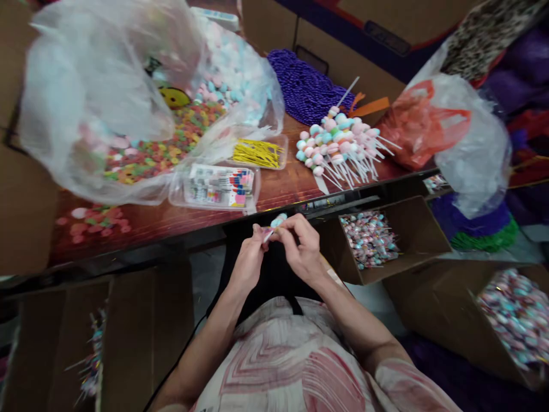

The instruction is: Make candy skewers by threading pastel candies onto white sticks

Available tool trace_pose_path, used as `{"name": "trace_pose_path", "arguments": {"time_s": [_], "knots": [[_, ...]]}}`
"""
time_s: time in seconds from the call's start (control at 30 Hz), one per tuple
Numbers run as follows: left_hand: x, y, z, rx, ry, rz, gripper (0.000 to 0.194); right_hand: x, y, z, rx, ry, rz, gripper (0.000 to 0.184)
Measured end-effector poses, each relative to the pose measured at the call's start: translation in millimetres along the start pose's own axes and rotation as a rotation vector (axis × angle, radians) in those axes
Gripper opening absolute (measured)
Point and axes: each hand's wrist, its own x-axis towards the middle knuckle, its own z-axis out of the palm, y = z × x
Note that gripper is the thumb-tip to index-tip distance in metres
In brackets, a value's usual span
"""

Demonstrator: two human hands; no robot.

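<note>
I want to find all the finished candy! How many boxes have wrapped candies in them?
2. One open box sits just right of the hands; another is at the far right edge. The left box may hold some too, blurred.

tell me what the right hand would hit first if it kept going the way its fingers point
The right hand points left toward the left hand, so it would likely meet the wrapped candy stick both pinch, then those fingers.

A small marshmallow lollipop (277, 221) with a pale blue and pink head on a thin white stick is sitting tilted between both hands, its head pointing up toward the counter edge, wrapped in clear film, slightly blurred.
</note>
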Motion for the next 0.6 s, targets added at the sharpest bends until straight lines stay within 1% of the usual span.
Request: {"name": "trace_pose_path", "arguments": {"time_s": [0.07, 0.13, 0.2, 0.27, 0.37, 0.43, 0.47, 0.5, 0.53, 0.6], "knots": [[-3, -6, 7.8, -0.087, -0.045, -0.125, 0.04, -10, 1, -4, 0.011, 0.04, 0.035, 0.019], [-5, -11, 17.3, -0.141, -0.108, -0.202, 0.037, -22, 6, -12, 0.075, 0.095, 0.152, 0.018], [-7, -16, 27.9, -0.157, -0.139, -0.236, 0.037, -36, 13, -23, 0.178, 0.112, 0.301, 0.018], [-6, -25, 39.1, -0.143, -0.135, -0.217, 0.036, -50, 19, -35, 0.254, 0.101, 0.414, 0.02], [-5, -41, 55.6, 0.016, -0.107, -0.103, 0.03, -68, 25, -45, 0.263, 0.088, 0.498, 0.021], [-4, -46, 62.8, 0.186, -0.16, -0.026, 0.027, -76, 31, -50, 0.261, 0.114, 0.544, 0.024], [-2, -45, 63.9, 0.266, -0.192, 0.02, 0.025, -79, 36, -54, 0.261, 0.157, 0.566, 0.026], [0, -41, 62.5, 0.34, -0.206, 0.085, 0.022, -79, 44, -58, 0.262, 0.231, 0.585, 0.028], [3, -34, 58.1, 0.409, -0.191, 0.167, 0.018, -79, 53, -65, 0.262, 0.333, 0.602, 0.029], [13, -12, 39.9, 0.55, -0.036, 0.392, 0.017, -73, 77, -83, 0.268, 0.58, 0.65, 0.03]]}}
